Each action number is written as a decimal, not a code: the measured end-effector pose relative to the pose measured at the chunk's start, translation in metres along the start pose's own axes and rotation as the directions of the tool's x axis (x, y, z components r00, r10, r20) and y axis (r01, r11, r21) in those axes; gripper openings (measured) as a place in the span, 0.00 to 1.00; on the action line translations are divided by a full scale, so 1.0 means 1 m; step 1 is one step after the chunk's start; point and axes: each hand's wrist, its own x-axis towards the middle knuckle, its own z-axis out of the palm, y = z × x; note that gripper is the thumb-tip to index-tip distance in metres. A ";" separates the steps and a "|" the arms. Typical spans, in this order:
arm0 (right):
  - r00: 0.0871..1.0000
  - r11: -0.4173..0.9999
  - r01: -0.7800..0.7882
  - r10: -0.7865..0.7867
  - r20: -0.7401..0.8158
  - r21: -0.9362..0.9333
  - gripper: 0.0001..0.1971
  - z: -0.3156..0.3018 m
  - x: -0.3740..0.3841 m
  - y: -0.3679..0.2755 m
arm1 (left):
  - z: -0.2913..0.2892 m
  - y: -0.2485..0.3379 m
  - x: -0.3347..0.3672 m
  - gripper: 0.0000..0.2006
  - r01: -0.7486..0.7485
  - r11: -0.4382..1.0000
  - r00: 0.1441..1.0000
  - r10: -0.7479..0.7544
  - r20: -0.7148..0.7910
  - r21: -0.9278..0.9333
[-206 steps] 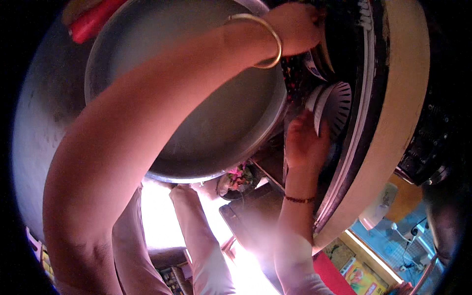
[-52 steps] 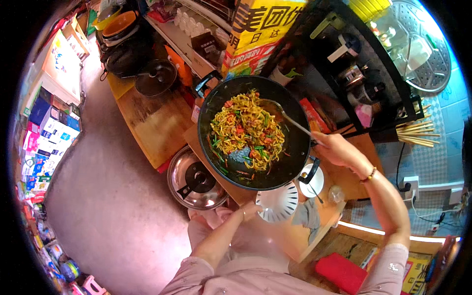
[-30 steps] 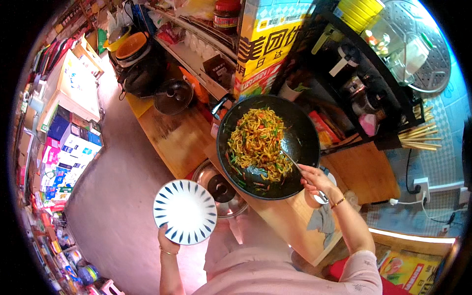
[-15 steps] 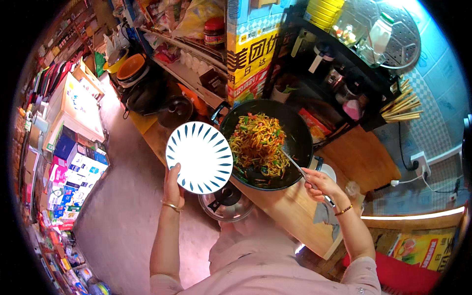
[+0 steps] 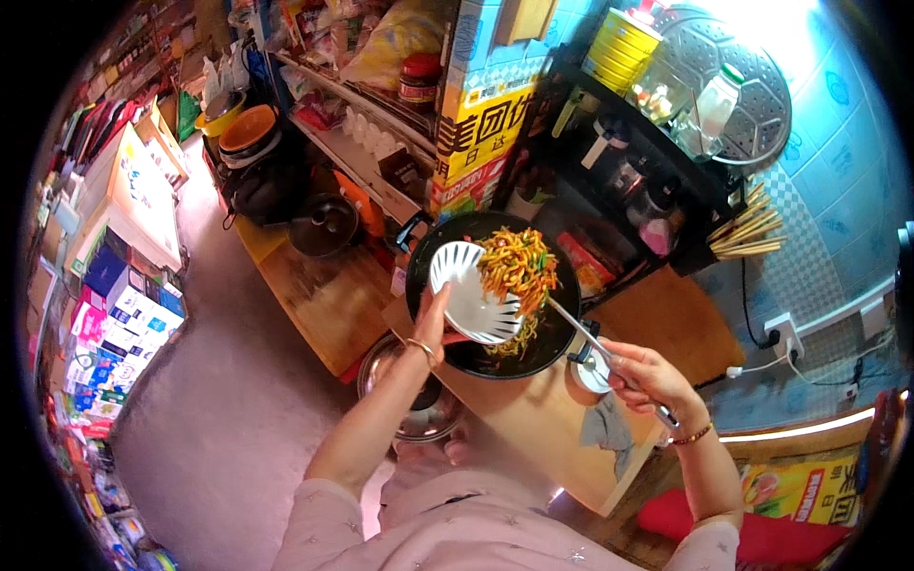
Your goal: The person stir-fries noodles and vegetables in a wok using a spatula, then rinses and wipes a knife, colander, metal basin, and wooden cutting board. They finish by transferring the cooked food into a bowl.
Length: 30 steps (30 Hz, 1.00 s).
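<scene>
My left hand [image 5: 433,328] grips the rim of a white bowl [image 5: 459,269] with dark leaf-shaped stripes. The bowl is tilted over the left part of a black wok [image 5: 547,350]. In my right hand [image 5: 652,376] is the metal handle of a spatula [image 5: 577,325], fingers wrapped round it. A heap of stir-fried noodles [image 5: 517,271] with red and green bits sits at the spatula's far end, against the bowl's right side. That heap hides the spatula's head. More noodles lie in the wok below.
Beside the wok a glass pot lid [image 5: 428,419] lies low at the left. A grey cloth [image 5: 607,433] and a small white dish [image 5: 591,374] are on the wooden counter [image 5: 519,419]. A black rack [image 5: 619,181] with jars stands behind, chopsticks [image 5: 747,228] at its right.
My left hand has brought the bowl rightward over the wok and tilted it. The spatula has lifted a heap of noodles up to the bowl's side. The view has shifted slightly.
</scene>
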 end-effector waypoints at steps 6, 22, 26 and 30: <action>0.990 0.924 -0.042 -0.013 -0.141 -0.381 0.20 0.040 0.006 0.027 | 0.012 -0.051 -0.003 0.29 0.061 0.865 0.986 0.025 0.165 -0.498; 0.658 -0.002 0.335 -0.715 0.236 -0.942 0.22 0.026 0.018 0.019 | -0.013 -0.042 -0.024 0.27 -0.072 0.879 0.994 0.102 0.040 -0.472; 0.829 0.285 0.107 -0.554 -0.073 -0.952 0.17 0.022 0.031 -0.007 | -0.035 -0.025 -0.048 0.26 -0.038 0.850 0.999 0.051 0.010 -0.526; 0.887 0.078 0.099 -0.459 0.052 -0.992 0.16 -0.036 0.086 -0.002 | -0.066 -0.015 -0.070 0.24 -0.117 0.797 0.991 0.133 -0.017 -0.593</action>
